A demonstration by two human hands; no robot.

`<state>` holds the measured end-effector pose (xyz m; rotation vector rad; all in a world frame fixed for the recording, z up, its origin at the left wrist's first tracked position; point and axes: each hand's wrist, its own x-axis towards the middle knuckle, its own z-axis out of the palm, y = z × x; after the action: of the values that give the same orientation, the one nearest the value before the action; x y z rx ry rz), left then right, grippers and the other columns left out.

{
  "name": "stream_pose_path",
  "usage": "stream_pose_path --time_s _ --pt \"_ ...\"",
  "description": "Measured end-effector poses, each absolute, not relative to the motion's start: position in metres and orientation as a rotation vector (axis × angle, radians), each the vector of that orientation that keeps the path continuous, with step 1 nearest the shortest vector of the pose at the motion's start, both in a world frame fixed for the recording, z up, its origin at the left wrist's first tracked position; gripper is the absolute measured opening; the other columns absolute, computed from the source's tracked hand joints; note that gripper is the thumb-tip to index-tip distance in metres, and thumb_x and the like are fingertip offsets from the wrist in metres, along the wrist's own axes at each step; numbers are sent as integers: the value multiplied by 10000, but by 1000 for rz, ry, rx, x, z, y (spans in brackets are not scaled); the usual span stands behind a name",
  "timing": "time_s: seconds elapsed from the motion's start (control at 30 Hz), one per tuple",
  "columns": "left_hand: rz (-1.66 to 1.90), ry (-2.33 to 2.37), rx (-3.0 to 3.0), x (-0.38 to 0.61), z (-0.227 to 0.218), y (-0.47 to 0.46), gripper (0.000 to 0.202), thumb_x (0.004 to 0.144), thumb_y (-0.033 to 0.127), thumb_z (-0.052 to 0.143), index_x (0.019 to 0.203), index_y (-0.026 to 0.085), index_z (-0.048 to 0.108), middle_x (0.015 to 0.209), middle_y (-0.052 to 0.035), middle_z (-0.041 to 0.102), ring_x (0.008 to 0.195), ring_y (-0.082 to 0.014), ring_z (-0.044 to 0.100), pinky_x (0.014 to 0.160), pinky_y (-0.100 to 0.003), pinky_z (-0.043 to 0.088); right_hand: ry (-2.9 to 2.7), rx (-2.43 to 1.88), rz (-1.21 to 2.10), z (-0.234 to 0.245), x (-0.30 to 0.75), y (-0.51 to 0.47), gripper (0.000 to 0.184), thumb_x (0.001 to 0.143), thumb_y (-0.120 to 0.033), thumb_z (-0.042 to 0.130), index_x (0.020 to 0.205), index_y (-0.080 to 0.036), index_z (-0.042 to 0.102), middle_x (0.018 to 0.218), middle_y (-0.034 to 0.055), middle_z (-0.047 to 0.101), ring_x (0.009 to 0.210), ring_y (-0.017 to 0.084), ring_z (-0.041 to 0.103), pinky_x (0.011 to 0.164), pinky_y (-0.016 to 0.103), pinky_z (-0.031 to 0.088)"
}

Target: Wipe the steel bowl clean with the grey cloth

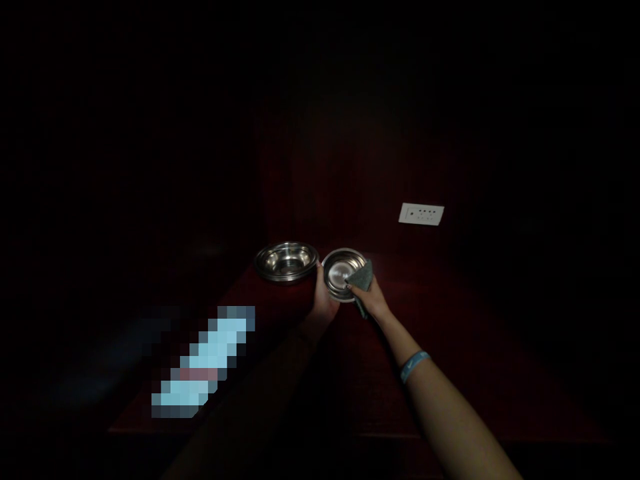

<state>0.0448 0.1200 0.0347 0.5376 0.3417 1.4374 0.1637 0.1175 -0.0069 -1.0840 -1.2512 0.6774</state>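
Observation:
A shiny steel bowl (pixel 336 272) is held tilted toward me above the dark red tabletop. My left hand (pixel 326 300) grips it at the left and lower left of its rim, its fingers partly hidden behind the bowl. A grey-green cloth (pixel 361 277) is bunched in my right hand (pixel 370 300), pressed against the right side of the bowl, with the thumb over the inside. Left of my left hand, a stack of steel bowls (pixel 287 261) rests on the table; how many are nested I cannot tell.
The dark red tabletop (pixel 430 373) runs back to a dark wall holding a white socket panel (pixel 421 214). On the table's left lies a bright, pixelated object (pixel 213 363), its kind hidden. The surroundings are very dark.

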Motion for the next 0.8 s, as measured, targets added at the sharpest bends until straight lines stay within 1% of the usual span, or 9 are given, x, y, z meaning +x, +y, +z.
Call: stream_pose_path --time_s 0.07,0.13,0.23,0.3,0.37,0.43,0.6,0.8 --pt "1446 337 539 44 34 121 573 974 572 350 1022 153 738 1048 -106 757 1151 -249 649 1093 -387 444 -1220 -1118 712 -5 164 116 653 680 -390 786 1257 -208 541 1180 94 703 1084 234 680 987 419 534" --pt "1457 339 533 43 35 122 568 973 566 364 1007 144 743 1031 -108 760 1121 -255 662 1093 -399 445 -1214 -1136 725 -3 164 114 651 695 -457 783 1245 -197 550 1180 104 704 1087 250 679 994 443 533" --pt "1475 344 526 43 36 121 571 976 564 353 994 148 743 1000 -94 764 1092 -251 672 1093 -403 444 -1202 -1146 748 0 163 112 623 749 -539 733 1228 -173 572 1159 129 710 1071 270 688 994 450 540" --pt "1481 345 527 43 38 119 580 981 561 330 1003 150 738 1004 -89 762 1101 -245 668 1093 -390 445 -1173 -1174 763 2 163 111 572 793 -562 685 1212 -182 595 1143 122 716 1066 269 693 999 442 538" --pt "1479 350 530 45 39 117 569 979 557 337 1011 150 734 1028 -97 757 1127 -248 657 1088 -381 449 -1145 -1185 760 3 163 112 525 830 -564 640 1201 -192 615 1138 110 719 1073 266 693 1001 446 535" --pt "1465 351 533 47 41 114 540 969 553 371 1017 157 734 1050 -105 754 1160 -261 640 1084 -391 453 -1122 -1177 744 2 164 114 501 836 -545 632 1187 -187 630 1133 111 722 1076 269 691 995 455 535" --pt "1417 330 549 51 45 111 486 958 532 419 1093 174 718 1107 -103 747 1232 -272 599 1101 -425 439 -1069 -1190 726 -4 169 121 516 746 -482 718 1148 -167 639 1123 114 730 1046 263 700 974 444 542" --pt "1430 314 544 51 48 108 419 956 472 472 1112 164 710 1106 -97 750 1249 -279 592 1125 -425 419 -1055 -1221 693 -8 173 124 501 730 -464 723 1118 -153 657 1123 126 734 1052 271 701 976 448 539"
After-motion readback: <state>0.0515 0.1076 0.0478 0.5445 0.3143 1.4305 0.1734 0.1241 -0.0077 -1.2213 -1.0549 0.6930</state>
